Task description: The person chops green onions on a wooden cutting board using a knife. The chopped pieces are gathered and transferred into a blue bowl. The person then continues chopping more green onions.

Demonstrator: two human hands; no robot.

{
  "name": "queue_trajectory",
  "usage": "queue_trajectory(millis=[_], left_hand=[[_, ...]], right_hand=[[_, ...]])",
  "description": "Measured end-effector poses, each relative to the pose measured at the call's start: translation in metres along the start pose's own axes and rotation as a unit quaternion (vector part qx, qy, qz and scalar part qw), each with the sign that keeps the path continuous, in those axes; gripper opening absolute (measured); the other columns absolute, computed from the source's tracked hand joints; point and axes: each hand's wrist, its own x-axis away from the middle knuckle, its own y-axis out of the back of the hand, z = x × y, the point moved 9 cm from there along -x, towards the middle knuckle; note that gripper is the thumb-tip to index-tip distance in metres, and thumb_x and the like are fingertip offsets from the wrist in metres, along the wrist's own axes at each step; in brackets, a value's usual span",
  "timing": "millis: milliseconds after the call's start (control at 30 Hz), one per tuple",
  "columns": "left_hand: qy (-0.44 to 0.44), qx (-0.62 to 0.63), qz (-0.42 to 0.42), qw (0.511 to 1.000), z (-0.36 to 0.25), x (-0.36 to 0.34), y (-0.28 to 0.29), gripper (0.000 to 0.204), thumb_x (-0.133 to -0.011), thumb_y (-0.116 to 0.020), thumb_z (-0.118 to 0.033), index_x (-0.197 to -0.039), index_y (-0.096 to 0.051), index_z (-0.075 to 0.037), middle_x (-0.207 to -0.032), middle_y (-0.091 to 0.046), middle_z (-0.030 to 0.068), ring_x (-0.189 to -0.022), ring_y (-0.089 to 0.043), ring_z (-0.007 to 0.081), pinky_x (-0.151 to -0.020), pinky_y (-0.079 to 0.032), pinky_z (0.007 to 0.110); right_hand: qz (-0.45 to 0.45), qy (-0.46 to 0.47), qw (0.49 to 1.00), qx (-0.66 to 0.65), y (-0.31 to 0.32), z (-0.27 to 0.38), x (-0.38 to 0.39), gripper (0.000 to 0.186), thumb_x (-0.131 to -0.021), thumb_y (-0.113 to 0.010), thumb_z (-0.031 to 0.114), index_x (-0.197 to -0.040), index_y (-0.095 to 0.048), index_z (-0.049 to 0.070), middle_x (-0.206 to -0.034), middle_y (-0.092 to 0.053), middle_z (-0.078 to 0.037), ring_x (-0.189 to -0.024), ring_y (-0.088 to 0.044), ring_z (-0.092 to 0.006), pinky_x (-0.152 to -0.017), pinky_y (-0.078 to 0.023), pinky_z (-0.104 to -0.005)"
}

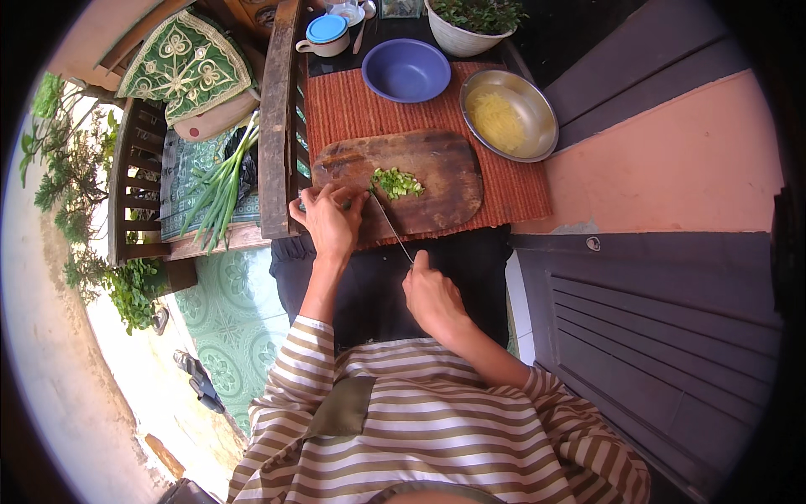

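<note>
A worn wooden chopping board (445, 176) lies on an orange ribbed mat, with a small heap of chopped greens (396, 181) on it. My left hand (332, 220) is at the board's left front, fingers curled down on a green stalk that they mostly hide. My right hand (432, 296) grips the handle of a knife (391, 225), whose blade reaches up beside the left fingertips.
A blue bowl (405, 69) and a steel bowl of pale shreds (495, 118) sit behind the board. A lidded mug (326, 38) and potted plant (470, 21) stand farther back. Spring onions (220, 189) lie on a wooden bench left of an upright plank (279, 126).
</note>
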Motion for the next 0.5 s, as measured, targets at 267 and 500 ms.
queue_trajectory(millis=[267,500], left_hand=[[0.022,0.005,-0.03,0.999,-0.002,0.009,0.004,0.019,-0.083,-0.077,-0.036,-0.093,-0.081,-0.02,-0.102,-0.071,-0.0048,-0.11,-0.052,0.0259,-0.101,-0.024,0.049],[0.076,0.03,0.023,0.996,0.003,0.0,0.001,0.019,-0.079,-0.08,-0.033,-0.087,-0.08,-0.016,-0.104,-0.071,-0.0028,-0.113,-0.051,0.0277,-0.105,-0.021,0.054]], right_hand=[[-0.043,0.038,0.997,-0.045,0.014,0.007,-0.013,0.024,-0.1,-0.05,0.017,-0.106,-0.044,-0.006,-0.081,-0.067,-0.032,-0.076,-0.067,-0.0506,-0.07,-0.054,-0.0576],[-0.014,0.035,0.999,-0.011,0.019,0.016,-0.004,0.028,-0.101,-0.048,0.021,-0.112,-0.045,-0.005,-0.083,-0.068,-0.03,-0.08,-0.069,-0.0482,-0.07,-0.057,-0.0549]])
